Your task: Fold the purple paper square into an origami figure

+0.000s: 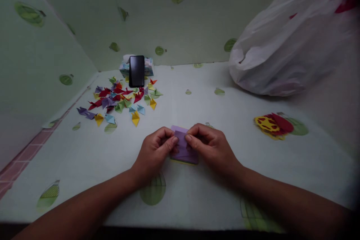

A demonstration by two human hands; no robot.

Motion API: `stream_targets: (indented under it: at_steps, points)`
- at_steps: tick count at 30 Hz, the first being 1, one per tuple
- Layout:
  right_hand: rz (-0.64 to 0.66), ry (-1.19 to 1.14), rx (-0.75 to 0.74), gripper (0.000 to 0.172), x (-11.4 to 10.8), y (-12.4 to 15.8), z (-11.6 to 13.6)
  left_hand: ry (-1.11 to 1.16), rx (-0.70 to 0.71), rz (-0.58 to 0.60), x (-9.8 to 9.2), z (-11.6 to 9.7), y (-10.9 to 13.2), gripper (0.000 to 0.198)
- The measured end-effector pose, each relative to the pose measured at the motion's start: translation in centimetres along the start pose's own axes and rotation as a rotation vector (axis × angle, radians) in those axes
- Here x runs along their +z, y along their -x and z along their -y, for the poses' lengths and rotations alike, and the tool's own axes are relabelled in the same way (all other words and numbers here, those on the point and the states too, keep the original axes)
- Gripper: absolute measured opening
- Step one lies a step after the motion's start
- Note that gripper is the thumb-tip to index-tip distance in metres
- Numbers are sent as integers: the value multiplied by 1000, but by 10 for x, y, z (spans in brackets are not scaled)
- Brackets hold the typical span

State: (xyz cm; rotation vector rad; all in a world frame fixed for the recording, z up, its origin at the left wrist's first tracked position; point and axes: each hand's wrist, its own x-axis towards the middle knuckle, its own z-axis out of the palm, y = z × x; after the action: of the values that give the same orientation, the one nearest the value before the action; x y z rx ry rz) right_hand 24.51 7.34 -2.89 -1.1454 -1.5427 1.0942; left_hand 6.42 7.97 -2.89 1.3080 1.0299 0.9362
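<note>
A purple sheet of paper (pixel 181 143) is held between my two hands near the middle of the table. My left hand (pixel 159 148) pinches its left edge between thumb and fingers. On the opposite edge, the thumb and forefinger of my right hand (pixel 212 148) are closed in the same way. Beneath it lies a stack of paper (pixel 184 161), with purple on top and a yellow edge showing below. Fingers hide parts of both the sheet and the stack.
Several folded paper cranes (pixel 119 99) in mixed colours lie at the back left. A black phone (pixel 137 71) leans on a tissue box (pixel 149 66) behind them. Red and yellow paper cutouts (pixel 272 125) lie at right, before a white plastic bag (pixel 270 52). A patterned cloth (pixel 194 202) covers the table.
</note>
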Motion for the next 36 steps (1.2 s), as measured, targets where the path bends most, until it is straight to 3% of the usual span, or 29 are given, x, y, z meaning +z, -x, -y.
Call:
stream_targets:
  at_steps: [8, 14, 28, 36]
  points:
    - [57, -118, 86, 19, 1, -3, -1, 43, 12, -74, 1, 1, -2, 13]
    - [39, -207, 119, 21, 2, -1, -1, 120, 94, -118, 2, -4, 0, 20]
    - [66, -175, 99, 18, 0, -1, -3, 156, 63, -87, 1, 1, -2, 17]
    - [75, -292, 106, 13, 3, -3, -7, 157, 54, -95, 1, 1, -1, 15]
